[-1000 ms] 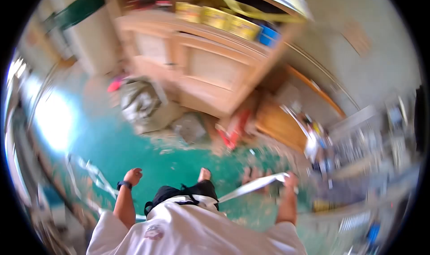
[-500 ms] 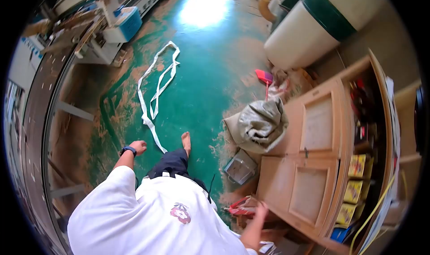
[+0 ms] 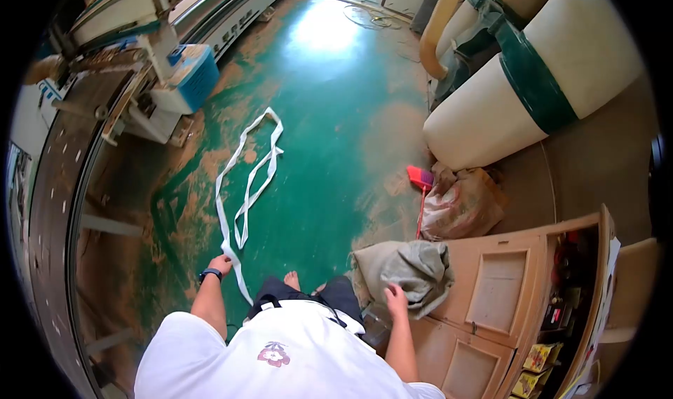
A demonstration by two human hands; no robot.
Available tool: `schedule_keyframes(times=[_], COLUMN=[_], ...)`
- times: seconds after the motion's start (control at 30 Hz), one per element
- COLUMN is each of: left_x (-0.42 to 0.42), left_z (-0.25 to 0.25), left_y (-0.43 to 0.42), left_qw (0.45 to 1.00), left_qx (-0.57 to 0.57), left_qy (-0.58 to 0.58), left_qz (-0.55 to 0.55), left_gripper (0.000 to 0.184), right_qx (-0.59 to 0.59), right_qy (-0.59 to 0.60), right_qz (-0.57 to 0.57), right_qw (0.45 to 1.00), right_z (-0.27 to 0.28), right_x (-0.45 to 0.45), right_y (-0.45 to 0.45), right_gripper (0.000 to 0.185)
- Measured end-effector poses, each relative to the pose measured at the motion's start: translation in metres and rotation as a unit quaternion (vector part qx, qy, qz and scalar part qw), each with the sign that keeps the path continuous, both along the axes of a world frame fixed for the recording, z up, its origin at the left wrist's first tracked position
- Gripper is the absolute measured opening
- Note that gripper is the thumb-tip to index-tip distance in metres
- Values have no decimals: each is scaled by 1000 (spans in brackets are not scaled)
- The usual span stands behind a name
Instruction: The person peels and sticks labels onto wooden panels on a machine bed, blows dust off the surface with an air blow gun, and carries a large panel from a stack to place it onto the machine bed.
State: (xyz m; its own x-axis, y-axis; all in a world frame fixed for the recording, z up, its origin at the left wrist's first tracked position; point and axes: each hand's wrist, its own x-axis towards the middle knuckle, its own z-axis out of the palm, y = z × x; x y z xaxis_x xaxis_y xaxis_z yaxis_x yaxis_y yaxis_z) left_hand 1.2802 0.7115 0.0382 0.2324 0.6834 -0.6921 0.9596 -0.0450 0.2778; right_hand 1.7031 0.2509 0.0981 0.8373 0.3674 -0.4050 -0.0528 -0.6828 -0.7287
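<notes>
My left hand [image 3: 221, 264], with a dark watch on its wrist, hangs loosely curled; I see nothing held in it. In view it lies right beside a long white strip [image 3: 243, 210], which is twisted and looped along the green floor. My right hand [image 3: 396, 299] appears in front of a crumpled grey-beige sack [image 3: 420, 280], its fingers slightly apart and nothing in them. Whether it touches the sack I cannot tell. A bare foot [image 3: 291, 280] shows below my dark shorts.
Wooden cabinet [image 3: 494, 280] with open shelves on the right. Behind it are a filled bag [image 3: 463, 204], a red broom [image 3: 420, 178] and large white dust-collector bags [image 3: 484, 111]. A long machine bed [image 3: 73, 167] runs along the left, near a blue-and-white box [image 3: 196, 80]. Sawdust covers parts of the floor.
My right hand has moved forward from beside the lower cabinet to in front of the sack. The view has tilted up, showing more of the far floor and dust-collector bags. The white strip keeps its shape.
</notes>
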Motion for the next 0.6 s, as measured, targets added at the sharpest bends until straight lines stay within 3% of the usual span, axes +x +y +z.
schedule_keyframes(times=[0.03, 0.1, 0.13, 0.17, 0.23, 0.27, 0.3, 0.4, 0.47, 0.53, 0.6], left_x=[27, 87, 122, 157, 219, 248, 270, 327, 349, 381, 414], left_z=[-9, -24, -25, -23, -13, -11, -10, 29, 20, 27, 62], left_y=[13, 32, 41, 52, 79, 90, 104, 155, 199, 243, 278], left_qw=[1000, 998, 997, 993, 986, 983, 978, 991, 994, 990, 982], left_qx=[1, -10, -21, -29, -45, -55, -56, -64, -22, 15, 69], left_qy=[-17, -52, -73, -94, -126, -138, -162, -102, -105, -122, -142], left_qz=[-15, -31, -33, -62, -100, -107, -117, -65, -33, 68, 105], left_gripper=[41, 41, 40, 40, 43, 45, 45, 43, 42, 40, 38], right_qx=[-7, -99, -167, -278, -341, -412, -402, -260, -155, -244, -151], right_qy=[-1, 37, 48, 8, 59, 109, 144, 204, 192, 110, 45], right_qz=[-28, -89, -73, 10, 187, 376, 385, 255, 190, 96, 172], right_qw=[1000, 990, 982, 960, 919, 823, 818, 909, 950, 959, 972], right_z=[-38, -57, -110, -81, -121, -119, -115, -90, -87, -141, -151], right_x=[21, 41, 55, 56, 80, 100, 120, 189, 249, 336, 422], right_y=[-30, -65, -109, -103, -130, -123, -116, -37, 52, 159, 272], right_gripper=[33, 28, 30, 35, 37, 35, 35, 35, 35, 39, 44])
